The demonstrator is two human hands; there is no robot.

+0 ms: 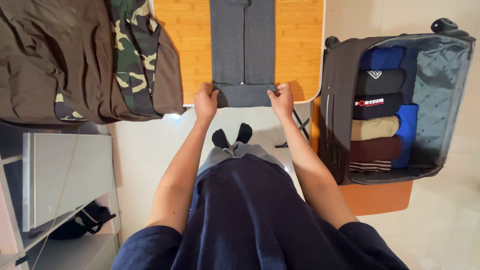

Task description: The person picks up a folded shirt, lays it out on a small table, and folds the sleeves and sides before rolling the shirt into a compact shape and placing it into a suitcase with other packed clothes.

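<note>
1. The grey pants (242, 45) lie flat and straight on the wooden bench (297, 45), with the two legs side by side. Lying flat like this keeps the cloth smooth.
2. The near end of the pants sits at the edge of the bench, close to the person, so both hands can reach it. A short piece of that end is turned over on itself.
3. The left hand (205, 102) pinches the left corner of the turned-over piece. Its fingers are closed on the cloth.
4. The right hand (281, 100) pinches the right corner the same way, with fingers closed on the cloth too. One hand at each corner keeps the fold even across the pants.
5. A heap of clothes (85, 60), brown and green camouflage, lies on the left end of the bench, just beside the pants, not touching them as far as I can see.
6. An open suitcase (340, 100) stands to the right of the bench. Rolled clothes (377, 117) in blue, black, tan and dark red are lined up inside, one next to the other, so they fit snugly.
7. A grey shelf (65, 175) stands low on the left, with a dark bag under it.
</note>
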